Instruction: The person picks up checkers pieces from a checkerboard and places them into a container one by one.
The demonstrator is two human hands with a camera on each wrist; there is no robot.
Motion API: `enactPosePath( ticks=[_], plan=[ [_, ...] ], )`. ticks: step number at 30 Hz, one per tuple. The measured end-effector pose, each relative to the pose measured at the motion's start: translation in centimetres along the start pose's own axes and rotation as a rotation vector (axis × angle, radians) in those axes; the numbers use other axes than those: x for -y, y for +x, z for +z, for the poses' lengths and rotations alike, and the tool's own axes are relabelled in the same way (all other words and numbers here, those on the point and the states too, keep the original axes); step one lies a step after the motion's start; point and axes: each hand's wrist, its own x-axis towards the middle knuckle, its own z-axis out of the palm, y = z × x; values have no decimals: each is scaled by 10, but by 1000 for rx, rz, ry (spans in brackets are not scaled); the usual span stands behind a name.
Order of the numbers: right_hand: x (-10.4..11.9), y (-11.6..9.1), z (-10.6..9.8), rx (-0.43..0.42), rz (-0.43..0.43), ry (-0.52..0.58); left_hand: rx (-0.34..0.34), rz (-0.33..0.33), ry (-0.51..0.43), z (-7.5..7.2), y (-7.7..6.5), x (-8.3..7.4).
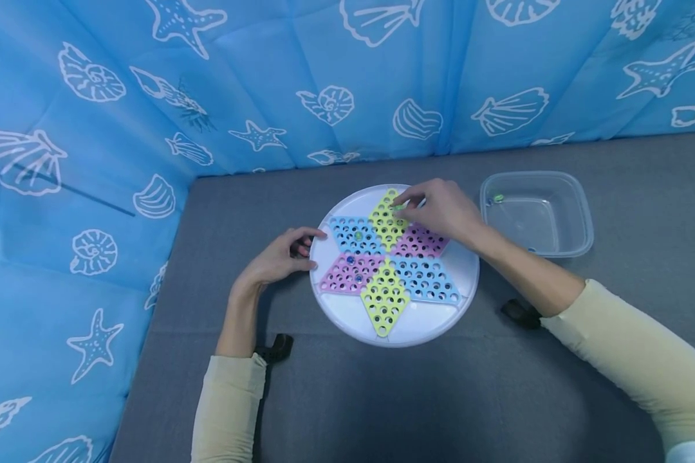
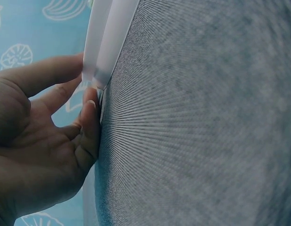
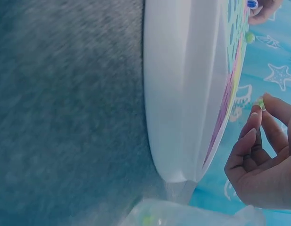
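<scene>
A round white Chinese checkers board lies flat, its star made of yellow, blue and pink perforated sections. My right hand is above the far yellow point, pinching a small green marble between thumb and fingertips. On the left side, my left hand holds the board's rim, thumb and index finger set apart along it. One green marble sits in the left blue section. Two blue marbles, a nearer one and a farther one, rest in the left pink section.
A clear plastic container stands right of the board, with a green marble and a few others inside. Grey cloth covers the table. A blue curtain with white shell prints hangs behind and to the left.
</scene>
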Motion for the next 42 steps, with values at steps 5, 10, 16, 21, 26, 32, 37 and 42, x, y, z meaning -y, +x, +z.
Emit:
enactPosePath(
  ticks=[5,10,16,21,26,32,37,42],
  plan=[
    [-2,-5,-5,1,-15,2,1,8,7,1,0,-2],
    [0,-13,-12,-4,-7,27,-2,5,11,1,0,-2],
    [3,-22,-17,-1,-2,23,-3,-2,22,1,1,-2],
    [2,-28,-21,-10,-19,22,4,-3,28,1,0,-9],
    [-3,-31,-24,-1,-62,46,13,2,27,1,-7,-28],
    [-7,-38,-31,0,-73,102,15,0,27,1,-12,-37],
    [-11,-43,-37,-1,-54,108,7,0,33,2,-12,-36],
    [-17,-49,-41,-3,-41,116,4,16,34,2,-13,-37]
  ],
)
